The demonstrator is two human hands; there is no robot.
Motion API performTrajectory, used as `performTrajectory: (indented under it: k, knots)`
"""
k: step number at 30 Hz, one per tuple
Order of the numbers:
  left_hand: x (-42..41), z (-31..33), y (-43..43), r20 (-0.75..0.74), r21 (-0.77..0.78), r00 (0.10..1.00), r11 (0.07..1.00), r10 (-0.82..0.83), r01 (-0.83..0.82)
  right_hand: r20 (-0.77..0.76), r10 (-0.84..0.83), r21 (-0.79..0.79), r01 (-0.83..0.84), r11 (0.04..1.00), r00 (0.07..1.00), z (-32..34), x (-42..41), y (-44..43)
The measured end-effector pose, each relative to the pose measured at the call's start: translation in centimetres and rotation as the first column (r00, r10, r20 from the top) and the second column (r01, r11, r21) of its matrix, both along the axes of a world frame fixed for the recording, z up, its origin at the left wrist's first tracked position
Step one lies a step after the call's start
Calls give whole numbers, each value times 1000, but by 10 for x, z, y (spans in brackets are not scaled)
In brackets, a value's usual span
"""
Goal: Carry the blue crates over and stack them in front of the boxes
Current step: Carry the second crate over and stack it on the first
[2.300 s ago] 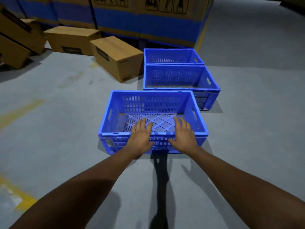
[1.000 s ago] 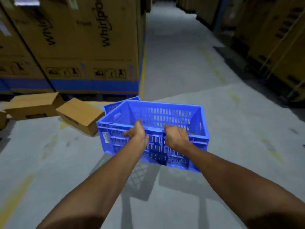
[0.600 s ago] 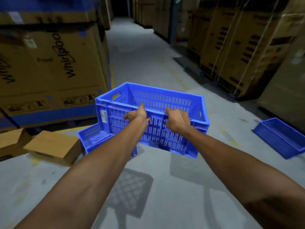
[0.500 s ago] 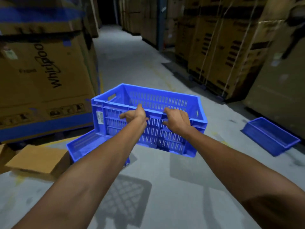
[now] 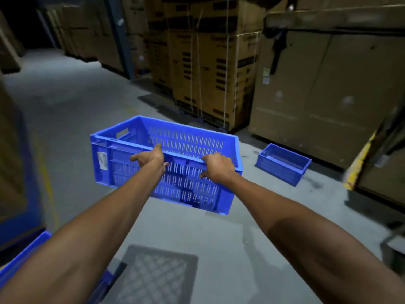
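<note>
While the crate (image 5: 186, 139) hangs in the air out in front of the person, clear of the floor (image 5: 87, 106), it is held by its near long rim alone. The left hand (image 5: 151, 159) and right hand (image 5: 219, 167) are both clamped over that edge, a little apart. That grip looks like the weak spot to me. All the weight sits beyond the knuckles and the right end hangs lower, so a quick turn could twist it loose or swing the low corner into something.

Ahead the floor lies open up to a second crate (image 5: 282, 164), set down just before the boxes (image 5: 306, 95) on the right. Nearer, a third crate (image 5: 22, 255) pokes in low beside the left arm, a likely thing to trip over. The edges there are smeared and dim, so I can't tell how close the feet are.
</note>
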State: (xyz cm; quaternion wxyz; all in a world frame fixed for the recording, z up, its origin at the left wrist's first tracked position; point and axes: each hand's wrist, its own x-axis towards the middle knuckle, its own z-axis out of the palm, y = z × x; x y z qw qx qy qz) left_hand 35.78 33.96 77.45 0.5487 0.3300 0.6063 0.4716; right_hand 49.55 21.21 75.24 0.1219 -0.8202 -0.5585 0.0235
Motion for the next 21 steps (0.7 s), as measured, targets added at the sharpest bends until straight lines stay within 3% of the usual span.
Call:
performTrajectory:
  k: [4, 6, 9, 11, 13, 15, 16, 18, 21]
  knots:
    - [60, -2, 43, 49, -54, 988, 987, -147, 150, 73, -100, 11, 99, 995, 992, 6, 53, 27]
    - [95, -10, 66, -214, -32, 951, 975, -224, 222, 105, -148, 17, 147, 989, 983, 5, 78, 45]
    - [146, -18, 88, -632, 88, 702, 870, -328, 485, 136, -211, 20, 211, 977, 968, 0, 112, 81]
    - [178, -28, 114, -813, 200, 514, 699, -273, 687, 156, -245, 15, 246, 969, 957, -3, 135, 112]
    - [206, -36, 154, -925, 210, 319, 418, -209, 884, 183, -272, 14, 274, 962, 945, -4, 161, 146]
    - [229, -38, 199, -980, 53, 67, 81, -187, 995, 198, -294, -2, 300, 954, 935, -3, 186, 180]
    - [239, -38, 221, -989, -43, -48, -40, -141, 998, 212, -298, -14, 308, 951, 931, 0, 197, 197]
    - [261, -34, 263, -987, -160, -160, -139, 12, 977, 241, -300, -30, 316, 948, 923, 4, 216, 229]
    - [298, -28, 315, -981, -182, -170, -139, 90, 973, 264, -316, -28, 335, 942, 911, 5, 244, 267]
